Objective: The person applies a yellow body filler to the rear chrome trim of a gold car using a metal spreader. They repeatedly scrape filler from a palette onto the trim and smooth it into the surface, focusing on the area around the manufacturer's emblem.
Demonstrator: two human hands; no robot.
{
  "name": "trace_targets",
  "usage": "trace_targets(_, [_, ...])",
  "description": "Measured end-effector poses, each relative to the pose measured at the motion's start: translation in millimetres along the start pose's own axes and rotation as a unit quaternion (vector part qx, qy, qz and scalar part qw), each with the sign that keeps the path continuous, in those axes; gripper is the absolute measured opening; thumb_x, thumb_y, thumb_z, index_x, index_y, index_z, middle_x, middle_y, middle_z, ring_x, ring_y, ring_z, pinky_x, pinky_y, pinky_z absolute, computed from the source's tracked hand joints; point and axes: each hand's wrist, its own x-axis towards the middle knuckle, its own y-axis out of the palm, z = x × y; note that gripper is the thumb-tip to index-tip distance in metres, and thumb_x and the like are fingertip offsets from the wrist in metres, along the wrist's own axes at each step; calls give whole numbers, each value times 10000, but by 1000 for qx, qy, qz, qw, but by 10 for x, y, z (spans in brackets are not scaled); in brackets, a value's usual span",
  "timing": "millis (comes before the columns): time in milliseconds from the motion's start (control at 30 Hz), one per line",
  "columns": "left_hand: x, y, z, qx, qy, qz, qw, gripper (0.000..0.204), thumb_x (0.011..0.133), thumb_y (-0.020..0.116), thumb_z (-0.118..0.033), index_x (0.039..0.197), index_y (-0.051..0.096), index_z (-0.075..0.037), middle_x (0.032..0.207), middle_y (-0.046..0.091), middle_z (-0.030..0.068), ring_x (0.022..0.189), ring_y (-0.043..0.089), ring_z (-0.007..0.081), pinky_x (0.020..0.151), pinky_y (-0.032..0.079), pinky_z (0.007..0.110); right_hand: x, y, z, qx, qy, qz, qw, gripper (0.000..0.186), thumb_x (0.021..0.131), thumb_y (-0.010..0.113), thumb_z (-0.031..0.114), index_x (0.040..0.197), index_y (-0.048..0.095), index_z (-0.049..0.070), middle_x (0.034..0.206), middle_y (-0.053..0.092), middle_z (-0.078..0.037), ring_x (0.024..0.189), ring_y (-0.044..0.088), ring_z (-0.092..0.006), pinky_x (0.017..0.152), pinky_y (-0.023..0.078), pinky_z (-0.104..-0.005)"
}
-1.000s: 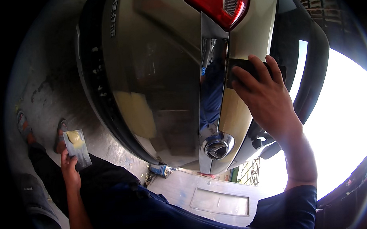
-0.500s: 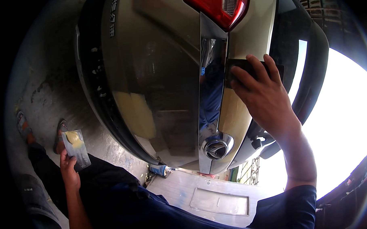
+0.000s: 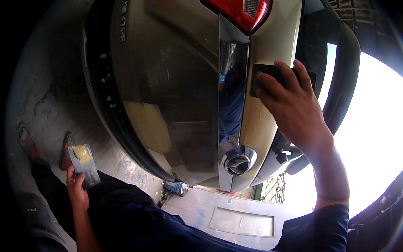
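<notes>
My right hand [image 3: 289, 100] has its fingers on a dark flat rectangular pad [image 3: 266, 69], pressing it against the gold panel [image 3: 254, 119] of a car's rear, just right of a chrome strip [image 3: 230, 58]. Above it is a red tail light [image 3: 233, 5]; below, a round chrome emblem [image 3: 237, 164]. At the lower left my left hand [image 3: 77, 188] grips a thin metal plate [image 3: 88, 172] with a blob of yellow paste [image 3: 81, 153] on it. The darker car body [image 3: 178, 91] carries a pale yellow patch [image 3: 150, 127] on its left part.
The black bumper edge [image 3: 107, 107] curves above the concrete floor [image 3: 50, 104], where my sandalled feet stand. A blue-and-white can [image 3: 175, 187] lies near a pale flat panel [image 3: 195, 206] with a recessed rectangle. A dark cylindrical object [image 3: 40, 220] stands at the lower left.
My right hand and the dark pad have shifted a little to the right since half a second ago. My left hand with the plate is almost where it was.
</notes>
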Motion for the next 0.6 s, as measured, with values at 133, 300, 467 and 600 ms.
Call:
trace_targets(133, [6, -6, 10, 0, -2, 0, 1000, 466, 833, 512, -33, 1290, 424, 1, 1252, 507, 118, 1165, 476, 199, 1018, 330, 327, 29, 50, -38, -22, -21, -38, 999, 158, 804, 599, 148, 926, 697, 128, 1165, 526, -29, 1255, 381, -288, 1116, 178, -501])
trace_targets(300, [-1, -34, 24, 2, -2, -2, 1000, 461, 834, 513, -34, 1286, 428, -4, 1250, 508, 116, 1162, 477, 198, 1016, 330, 327, 88, 11, -51, -31, -26, -31, 999, 164, 809, 597, 150, 938, 695, 124, 1159, 526, -32, 1253, 382, -287, 1117, 179, -500])
trace_targets(467, [-5, 1, 5, 2, -1, -10, 1000, 462, 836, 509, -35, 1289, 424, 0, 1258, 504, 118, 1172, 471, 201, 1022, 322, 329, 104, 28, -61, -38, -25, -29, 999, 168, 813, 588, 144, 942, 693, 119, 1162, 525, -34, 1252, 382, -286, 1118, 177, -499])
trace_targets(600, [1, 24, -24, 2, -4, 0, 1000, 466, 837, 505, -35, 1294, 420, 2, 1266, 500, 122, 1181, 467, 207, 1028, 318, 332, 82, 41, -74, -29, -21, -30, 999, 174, 809, 581, 136, 941, 693, 117, 1164, 526, -33, 1254, 381, -287, 1116, 179, -497])
